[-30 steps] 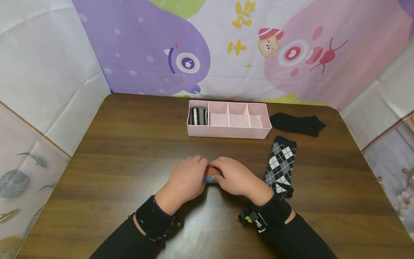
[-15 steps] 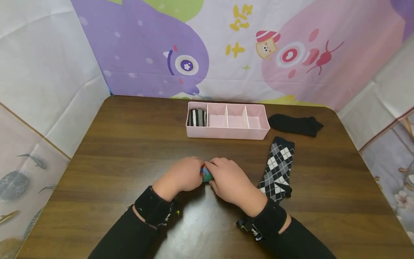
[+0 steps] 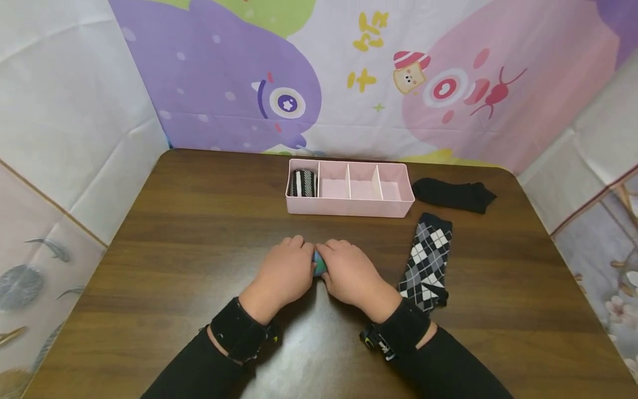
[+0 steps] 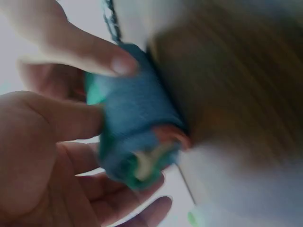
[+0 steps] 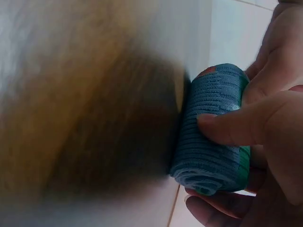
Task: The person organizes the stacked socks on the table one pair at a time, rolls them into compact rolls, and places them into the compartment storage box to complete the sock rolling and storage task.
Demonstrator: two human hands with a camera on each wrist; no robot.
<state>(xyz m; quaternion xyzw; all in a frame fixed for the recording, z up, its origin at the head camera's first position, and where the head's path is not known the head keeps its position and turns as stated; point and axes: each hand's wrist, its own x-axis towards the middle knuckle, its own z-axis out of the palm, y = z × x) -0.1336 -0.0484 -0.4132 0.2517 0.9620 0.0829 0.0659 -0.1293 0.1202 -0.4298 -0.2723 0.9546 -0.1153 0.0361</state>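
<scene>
From the head camera, both hands meet at the middle of the brown counter (image 3: 199, 221): the left hand (image 3: 285, 272) and the right hand (image 3: 349, 272) are curled around a rolled blue sock (image 3: 317, 265), which shows only as a sliver between them. Behind them stands a pink divided box (image 3: 349, 208) with a striped roll (image 3: 303, 183) in its leftmost compartment. An argyle sock (image 3: 426, 260) lies flat just right of the right hand, and a black sock (image 3: 453, 194) lies beside the box.

The left wrist camera, blurred, shows fingers (image 4: 71, 120) gripping the sock roll (image 4: 135, 135).

In the right wrist view, the thumb (image 5: 241, 124) presses on the ribbed roll (image 5: 210, 137), held at the counter.
</scene>
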